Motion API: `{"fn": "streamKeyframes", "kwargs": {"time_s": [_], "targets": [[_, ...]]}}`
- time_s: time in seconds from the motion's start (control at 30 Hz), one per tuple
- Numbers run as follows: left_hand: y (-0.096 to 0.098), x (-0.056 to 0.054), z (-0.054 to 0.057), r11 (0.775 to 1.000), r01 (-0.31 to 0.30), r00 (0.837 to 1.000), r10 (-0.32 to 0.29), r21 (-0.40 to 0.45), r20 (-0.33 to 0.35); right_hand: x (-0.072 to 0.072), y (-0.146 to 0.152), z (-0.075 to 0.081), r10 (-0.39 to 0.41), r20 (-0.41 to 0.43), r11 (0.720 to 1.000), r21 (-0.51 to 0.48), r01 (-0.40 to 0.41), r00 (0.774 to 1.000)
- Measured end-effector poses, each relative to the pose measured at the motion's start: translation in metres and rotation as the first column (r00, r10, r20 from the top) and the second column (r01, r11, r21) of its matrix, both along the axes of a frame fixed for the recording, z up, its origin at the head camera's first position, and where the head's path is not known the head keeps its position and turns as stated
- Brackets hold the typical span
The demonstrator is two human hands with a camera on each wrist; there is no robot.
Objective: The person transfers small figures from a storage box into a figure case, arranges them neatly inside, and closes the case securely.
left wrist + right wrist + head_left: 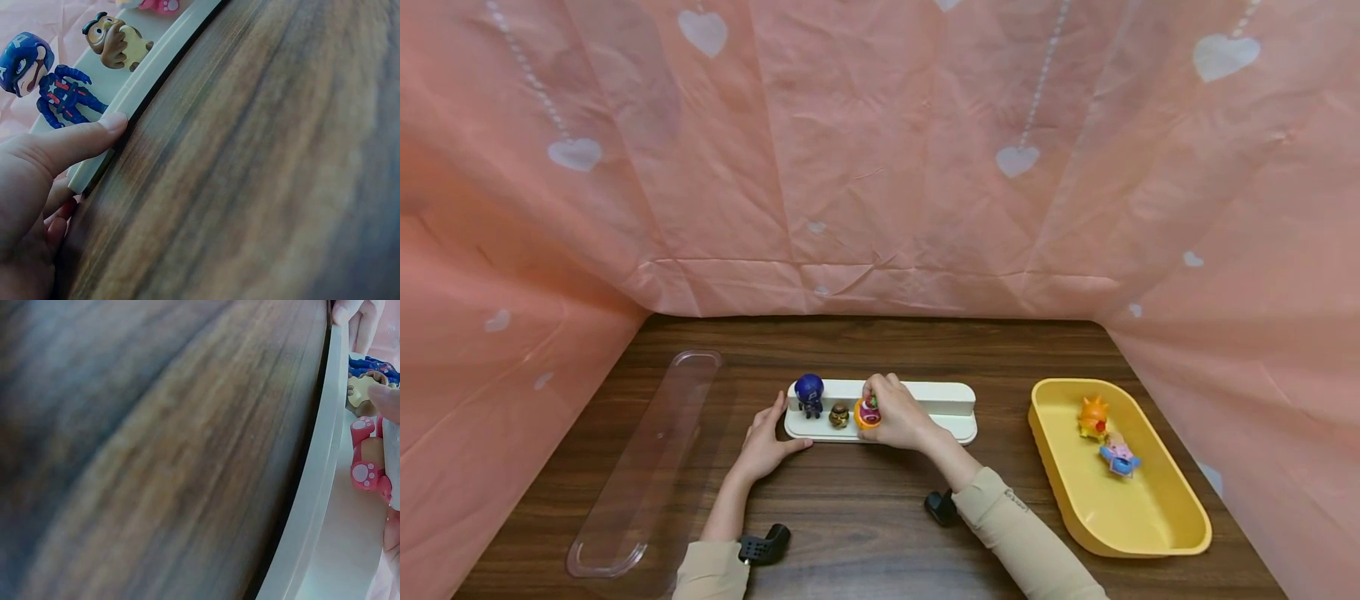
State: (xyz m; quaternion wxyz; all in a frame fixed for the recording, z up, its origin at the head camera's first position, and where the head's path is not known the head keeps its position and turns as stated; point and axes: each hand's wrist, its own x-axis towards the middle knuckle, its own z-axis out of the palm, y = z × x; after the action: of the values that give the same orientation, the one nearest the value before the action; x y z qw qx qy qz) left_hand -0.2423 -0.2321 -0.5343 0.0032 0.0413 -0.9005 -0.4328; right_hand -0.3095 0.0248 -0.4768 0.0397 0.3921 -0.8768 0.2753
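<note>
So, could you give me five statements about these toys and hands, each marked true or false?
1. The yellow plastic tray holds three toys. False: the yellow plastic tray holds two.
2. The right hand grips a pink toy figure. True.
3. A brown owl figure is between the blue-helmeted toy figure and the pink one. True.
4. The left hand holds the blue-helmeted figure. False: the left hand holds the end of a long white stand.
5. A clear plastic cover lies right of the stand. False: the clear plastic cover lies left.
</note>
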Motion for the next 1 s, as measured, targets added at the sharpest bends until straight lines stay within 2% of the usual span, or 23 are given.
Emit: {"fn": "streamKeyframes", "kwargs": {"time_s": [0.27, 0.5, 0.8, 1.0], "targets": [[0.000, -0.001, 0.000, 1.000, 0.004, 1.000, -0.004, 0.006, 0.013, 0.000, -0.002, 0.001, -0.010, 0.011, 1.000, 0.018, 0.010, 1.000], [0.000, -0.001, 0.000, 1.000, 0.006, 1.000, -0.006, 0.005, 0.012, -0.002, 0.000, 0.000, 0.030, -0.016, 1.000, 0.009, -0.030, 0.999], [-0.001, -0.001, -0.001, 1.000, 0.006, 1.000, -0.006, -0.011, -0.019, -0.006, 0.006, 0.005, 0.090, 0.036, 0.996, -0.025, -0.089, 0.995], [-0.002, -0.001, -0.001, 1.000, 0.008, 1.000, -0.008, -0.003, -0.003, -0.008, 0.012, 0.009, 0.095, 0.083, 0.995, -0.010, -0.095, 0.992]]}}
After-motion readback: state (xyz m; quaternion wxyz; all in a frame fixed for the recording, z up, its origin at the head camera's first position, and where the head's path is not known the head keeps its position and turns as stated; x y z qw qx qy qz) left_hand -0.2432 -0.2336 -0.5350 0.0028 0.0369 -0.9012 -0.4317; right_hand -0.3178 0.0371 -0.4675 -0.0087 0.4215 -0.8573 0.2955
